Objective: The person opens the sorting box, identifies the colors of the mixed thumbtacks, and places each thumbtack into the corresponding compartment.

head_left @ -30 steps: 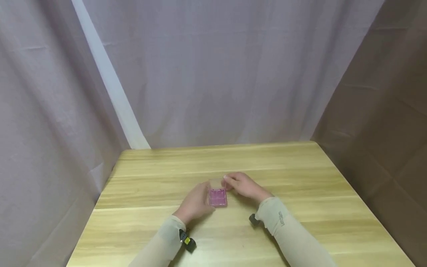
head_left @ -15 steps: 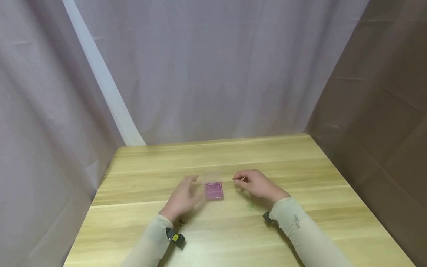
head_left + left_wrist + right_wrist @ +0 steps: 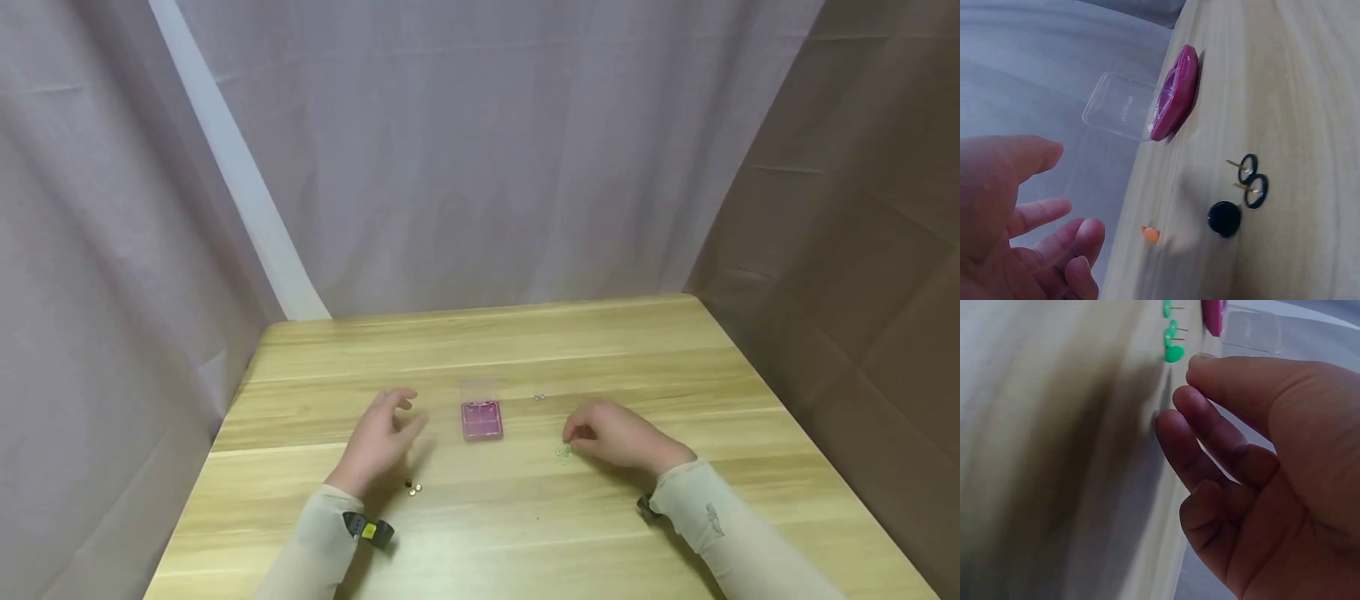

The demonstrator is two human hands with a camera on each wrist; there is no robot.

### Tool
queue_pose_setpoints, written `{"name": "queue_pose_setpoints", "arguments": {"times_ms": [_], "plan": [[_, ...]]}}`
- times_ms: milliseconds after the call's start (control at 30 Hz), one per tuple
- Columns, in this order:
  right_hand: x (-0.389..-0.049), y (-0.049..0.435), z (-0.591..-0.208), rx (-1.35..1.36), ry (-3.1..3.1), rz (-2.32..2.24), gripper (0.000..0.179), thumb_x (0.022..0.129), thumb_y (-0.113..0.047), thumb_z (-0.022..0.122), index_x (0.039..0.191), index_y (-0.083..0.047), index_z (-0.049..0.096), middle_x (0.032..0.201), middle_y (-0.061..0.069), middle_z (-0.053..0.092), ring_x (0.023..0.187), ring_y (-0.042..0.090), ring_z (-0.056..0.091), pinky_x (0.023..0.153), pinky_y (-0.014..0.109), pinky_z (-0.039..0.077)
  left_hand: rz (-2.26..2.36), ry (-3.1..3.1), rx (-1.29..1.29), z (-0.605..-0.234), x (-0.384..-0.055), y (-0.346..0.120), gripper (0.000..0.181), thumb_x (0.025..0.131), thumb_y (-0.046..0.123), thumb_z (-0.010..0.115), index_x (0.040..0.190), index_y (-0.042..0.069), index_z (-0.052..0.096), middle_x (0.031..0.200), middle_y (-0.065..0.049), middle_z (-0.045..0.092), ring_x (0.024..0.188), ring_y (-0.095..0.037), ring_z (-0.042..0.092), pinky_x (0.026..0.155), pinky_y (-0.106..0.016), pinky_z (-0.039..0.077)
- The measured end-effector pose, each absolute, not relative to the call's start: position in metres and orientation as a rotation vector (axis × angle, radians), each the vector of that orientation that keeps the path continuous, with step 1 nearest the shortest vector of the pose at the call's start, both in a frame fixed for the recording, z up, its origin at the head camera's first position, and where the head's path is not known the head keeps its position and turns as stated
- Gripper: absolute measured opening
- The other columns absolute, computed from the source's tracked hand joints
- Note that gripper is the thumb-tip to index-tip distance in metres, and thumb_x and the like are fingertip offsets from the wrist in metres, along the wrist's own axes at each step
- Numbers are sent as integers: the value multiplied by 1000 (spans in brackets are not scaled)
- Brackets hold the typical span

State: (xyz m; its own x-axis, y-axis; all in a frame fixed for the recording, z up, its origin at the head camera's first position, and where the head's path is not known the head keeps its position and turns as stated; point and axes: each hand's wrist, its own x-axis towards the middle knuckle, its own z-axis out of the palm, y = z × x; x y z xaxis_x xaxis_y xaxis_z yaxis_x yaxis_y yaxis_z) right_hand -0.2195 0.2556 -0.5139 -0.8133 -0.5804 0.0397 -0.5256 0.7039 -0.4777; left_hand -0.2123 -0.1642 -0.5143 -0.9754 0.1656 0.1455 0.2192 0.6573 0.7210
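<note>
A small pink box [image 3: 482,425] with several compartments stands on the table, its clear lid [image 3: 1124,106] raised. To its left my left hand [image 3: 375,442] hovers, fingers loosely bent around nothing. Near that hand lie three black thumbtacks [image 3: 1224,219], and one orange thumbtack [image 3: 1151,234] shows in the left wrist view; the hand hides it from the head view. My right hand [image 3: 622,435] is close to several green thumbtacks [image 3: 1174,353], thumb and fingers bent toward each other and apart. Nothing shows between them.
Two small pale pieces [image 3: 539,397], too small to identify, lie right of the raised lid. The wooden table [image 3: 480,542] ends at a grey curtain [image 3: 480,167] behind and beside it. A tiny dark speck [image 3: 537,518] is near the front.
Both hands have moved away from the pink box, left hand leftward and right hand rightward to the green thumbtacks. The lid stays raised. Black and green thumbtacks and the pale pieces have come into sight.
</note>
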Motion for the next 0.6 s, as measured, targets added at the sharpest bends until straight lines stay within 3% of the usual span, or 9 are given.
{"name": "queue_pose_setpoints", "arguments": {"times_ms": [200,600], "plan": [[-214,255,-515,-942,2800,-698,21,99,-4,79,115,-18,80,109,-10,73,101,10,69,91,39,62,-1281,-2827,-338,-516,-209,-162,46,107,31,73,147,9,63,123,-9,72,98,-21,70,92,-52,60],[-207,249,-517,-940,2814,-651,13,102,-12,80,98,-22,75,95,-16,64,87,4,59,80,36,57,-1328,-2871,-339,-520,-204,-154,44,108,36,71,144,12,66,116,-4,73,88,-13,68,80,-42,61]]}}
